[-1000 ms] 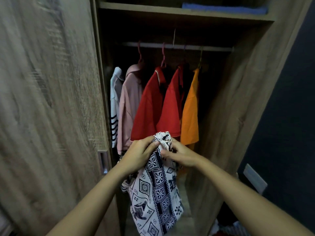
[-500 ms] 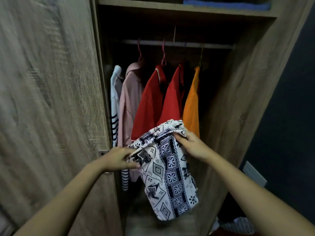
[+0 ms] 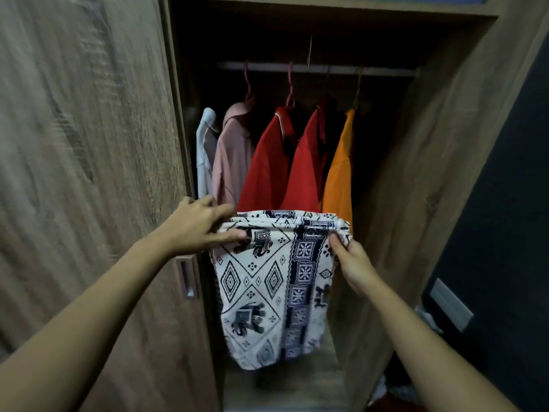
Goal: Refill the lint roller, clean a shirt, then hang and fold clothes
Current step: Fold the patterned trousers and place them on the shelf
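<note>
The left hand [image 3: 197, 227] is gripping the top left edge of the black-and-white patterned cloth [image 3: 267, 286], with its thumb in front and fingers over the top. The right hand [image 3: 353, 261] is pinching the top right edge. The cloth is hanging folded between them, in front of the red shirts [image 3: 267, 168] in the open wardrobe [image 3: 416, 203].

Left grip [image 3: 196, 228] and right grip [image 3: 355, 263] pinch the top corners of a folded elephant-print cloth [image 3: 267, 292], held up at the open wardrobe [image 3: 401, 203], in front of red shirts [image 3: 267, 173] and an orange shirt [image 3: 338, 185] on the rail [image 3: 326, 69].
</note>
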`<act>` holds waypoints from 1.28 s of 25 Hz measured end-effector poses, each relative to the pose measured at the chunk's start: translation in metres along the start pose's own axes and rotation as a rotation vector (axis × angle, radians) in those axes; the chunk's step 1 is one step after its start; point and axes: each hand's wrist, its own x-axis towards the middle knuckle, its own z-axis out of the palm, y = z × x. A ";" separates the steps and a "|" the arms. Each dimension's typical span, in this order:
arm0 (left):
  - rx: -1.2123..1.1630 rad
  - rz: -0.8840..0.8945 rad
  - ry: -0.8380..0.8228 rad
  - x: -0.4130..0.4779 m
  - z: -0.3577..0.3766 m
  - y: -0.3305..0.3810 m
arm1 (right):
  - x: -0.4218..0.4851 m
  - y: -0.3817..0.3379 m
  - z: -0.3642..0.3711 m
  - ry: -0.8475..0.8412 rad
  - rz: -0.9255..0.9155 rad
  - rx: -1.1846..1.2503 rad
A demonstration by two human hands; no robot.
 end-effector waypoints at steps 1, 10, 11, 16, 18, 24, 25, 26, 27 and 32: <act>-0.041 -0.016 0.024 0.000 -0.002 -0.004 | 0.001 -0.007 -0.003 -0.007 -0.017 -0.027; -0.099 0.070 0.173 0.003 -0.009 -0.002 | 0.001 -0.011 -0.020 -0.011 -0.026 -0.023; -0.213 0.040 0.200 0.004 -0.007 -0.003 | 0.000 -0.011 -0.021 -0.012 -0.019 0.011; -0.988 -0.316 -0.027 -0.007 0.015 0.025 | -0.003 -0.015 -0.018 -0.006 0.067 0.101; -1.242 -0.426 -0.139 -0.016 0.033 0.031 | -0.005 -0.012 -0.018 -0.013 0.175 0.126; -1.662 -0.734 -0.035 -0.013 0.052 0.045 | -0.002 0.006 -0.026 -0.026 0.490 0.177; -1.700 -0.852 0.007 -0.013 0.059 0.044 | -0.002 0.009 -0.026 -0.024 0.523 0.179; -1.764 -0.939 -0.033 -0.016 0.067 0.044 | -0.003 0.012 -0.025 -0.019 0.554 0.174; -1.838 -0.993 -0.151 -0.020 0.074 0.044 | -0.005 0.016 -0.023 -0.010 0.581 0.171; -1.544 -1.122 -0.385 -0.036 0.105 0.046 | -0.009 0.027 -0.021 -0.009 0.726 0.180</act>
